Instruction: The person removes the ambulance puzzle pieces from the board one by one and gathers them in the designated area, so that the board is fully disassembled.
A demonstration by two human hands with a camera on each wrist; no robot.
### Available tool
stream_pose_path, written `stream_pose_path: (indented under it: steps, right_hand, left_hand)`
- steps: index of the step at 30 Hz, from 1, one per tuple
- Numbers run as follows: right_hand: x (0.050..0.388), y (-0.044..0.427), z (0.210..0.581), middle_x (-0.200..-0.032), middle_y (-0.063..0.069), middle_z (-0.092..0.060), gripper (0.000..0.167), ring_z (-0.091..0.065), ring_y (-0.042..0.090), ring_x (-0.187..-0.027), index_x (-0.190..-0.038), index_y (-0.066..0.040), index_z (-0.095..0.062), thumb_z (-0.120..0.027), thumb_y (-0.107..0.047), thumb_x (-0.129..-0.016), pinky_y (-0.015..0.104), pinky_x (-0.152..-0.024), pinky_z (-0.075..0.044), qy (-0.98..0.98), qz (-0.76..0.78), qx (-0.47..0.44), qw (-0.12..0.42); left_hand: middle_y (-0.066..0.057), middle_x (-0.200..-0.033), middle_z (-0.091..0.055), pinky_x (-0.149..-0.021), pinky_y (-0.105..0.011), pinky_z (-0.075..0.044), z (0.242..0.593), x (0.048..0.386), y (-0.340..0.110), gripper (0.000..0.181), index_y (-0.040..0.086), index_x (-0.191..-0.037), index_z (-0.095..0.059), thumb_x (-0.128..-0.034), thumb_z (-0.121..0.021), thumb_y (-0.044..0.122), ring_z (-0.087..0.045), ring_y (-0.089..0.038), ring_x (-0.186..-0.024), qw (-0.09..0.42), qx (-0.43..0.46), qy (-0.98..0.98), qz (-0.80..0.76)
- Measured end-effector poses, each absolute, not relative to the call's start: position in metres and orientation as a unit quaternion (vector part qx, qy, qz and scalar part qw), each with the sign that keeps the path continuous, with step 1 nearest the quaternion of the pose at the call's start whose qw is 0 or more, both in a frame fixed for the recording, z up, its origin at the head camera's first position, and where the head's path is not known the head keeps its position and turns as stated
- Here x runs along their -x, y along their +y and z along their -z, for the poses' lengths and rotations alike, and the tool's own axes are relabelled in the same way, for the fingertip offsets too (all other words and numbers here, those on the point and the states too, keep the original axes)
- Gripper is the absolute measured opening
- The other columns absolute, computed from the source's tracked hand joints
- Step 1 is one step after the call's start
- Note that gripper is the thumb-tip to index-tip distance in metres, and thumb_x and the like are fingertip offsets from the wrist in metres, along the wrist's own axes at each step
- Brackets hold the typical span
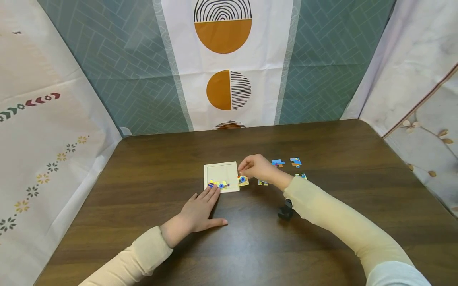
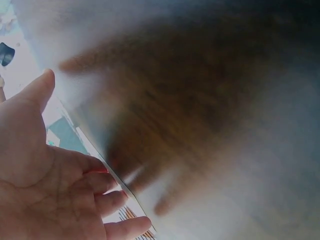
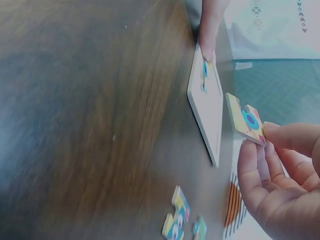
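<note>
My right hand (image 1: 258, 167) pinches a jigsaw piece (image 3: 245, 120) with a blue wheel-like circle on yellow, between thumb and fingers. In the right wrist view the piece is held up, apart from the board. The shallow cream puzzle tray (image 1: 219, 171) lies on the table, with joined jigsaw pieces (image 1: 219, 184) along its near edge. Fingertips of my left hand (image 1: 199, 212) rest at that edge on those pieces, fingers straight and thumb spread out. The left wrist view shows the left palm (image 2: 45, 190) and the tray's thin edge.
Right of the tray, several loose jigsaw pieces (image 1: 277, 163) lie on the brown wooden table (image 1: 171, 159), one partly under the right wrist. A small black object (image 1: 285, 210) shows below the right sleeve. Patterned cloths (image 1: 143, 79) hang behind and beside the table.
</note>
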State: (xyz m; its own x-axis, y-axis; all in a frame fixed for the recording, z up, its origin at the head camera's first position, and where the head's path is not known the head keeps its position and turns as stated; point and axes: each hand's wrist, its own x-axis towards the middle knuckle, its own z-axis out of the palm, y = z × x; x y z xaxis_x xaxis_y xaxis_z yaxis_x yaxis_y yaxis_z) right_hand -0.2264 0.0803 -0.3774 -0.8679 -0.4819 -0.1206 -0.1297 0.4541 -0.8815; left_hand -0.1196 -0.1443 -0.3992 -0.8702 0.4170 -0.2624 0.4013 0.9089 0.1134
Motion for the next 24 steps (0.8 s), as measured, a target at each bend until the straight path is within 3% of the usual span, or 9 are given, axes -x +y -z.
stream_pose_path:
  steps: [9, 18, 24]
  right_hand:
    - [0.223, 0.104, 0.374, -0.087, 0.014, -0.07, 0.013, -0.061, 0.014, -0.069, -0.096, 0.006, -0.065, -0.066, -0.002, -0.085, 0.036, -0.071, -0.056, 0.832, 0.503, 0.162, 0.169]
    - [0.215, 0.127, 0.368, -0.091, 0.013, -0.07, 0.015, -0.06, 0.016, -0.071, -0.097, 0.005, -0.065, -0.067, -0.006, -0.087, 0.041, -0.076, -0.056, 0.837, 0.494, 0.153, 0.181]
    - [0.211, 0.149, 0.376, -0.085, 0.007, -0.069, 0.016, -0.06, 0.014, -0.069, -0.097, 0.005, -0.065, -0.068, -0.007, -0.086, 0.036, -0.072, -0.055, 0.839, 0.491, 0.146, 0.186]
  left_hand:
    - [-0.01, -0.158, -0.02, -0.111, -0.053, -0.027, 0.401, 0.119, -0.146, 0.096, 0.006, -0.151, -0.024, -0.0837, -0.053, 0.068, -0.021, -0.028, -0.145, 0.134, -0.217, 0.966, -0.028]
    - [-0.01, -0.158, -0.021, -0.111, -0.054, -0.028, 0.403, 0.118, -0.146, 0.094, 0.005, -0.15, -0.026, -0.0843, -0.054, 0.066, -0.023, -0.028, -0.144, 0.122, -0.221, 0.967, -0.025]
    - [-0.009, -0.158, -0.02, -0.111, -0.054, -0.028, 0.403, 0.118, -0.146, 0.095, 0.006, -0.151, -0.025, -0.084, -0.054, 0.067, -0.023, -0.027, -0.145, 0.122, -0.222, 0.967, -0.018]
